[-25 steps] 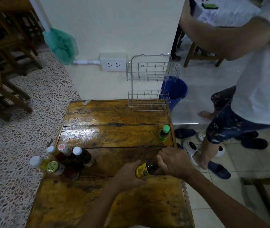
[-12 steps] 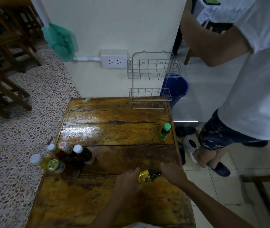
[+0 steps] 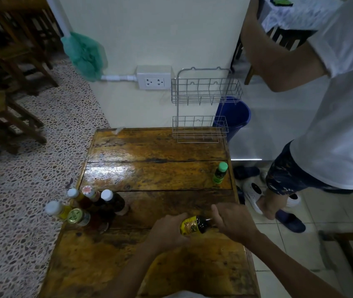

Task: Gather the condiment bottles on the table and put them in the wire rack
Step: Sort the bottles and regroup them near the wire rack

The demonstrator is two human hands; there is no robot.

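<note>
At the left edge of the wooden surface, a cluster of bottles standing close together, with white, patterned and gold caps; dark and yellow liquid inside. Nearer, in the middle, a dark bottle with yellow label lying sideways between both hands: left hand curled around its base, right hand gripping its neck end. Further right, a small green-capped bottle upright near the edge. At the far end, a two-tier wire rack against the wall, nothing visible in either basket.

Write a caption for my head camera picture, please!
Both hands hold a yellow-labelled bottle above the table.
</note>
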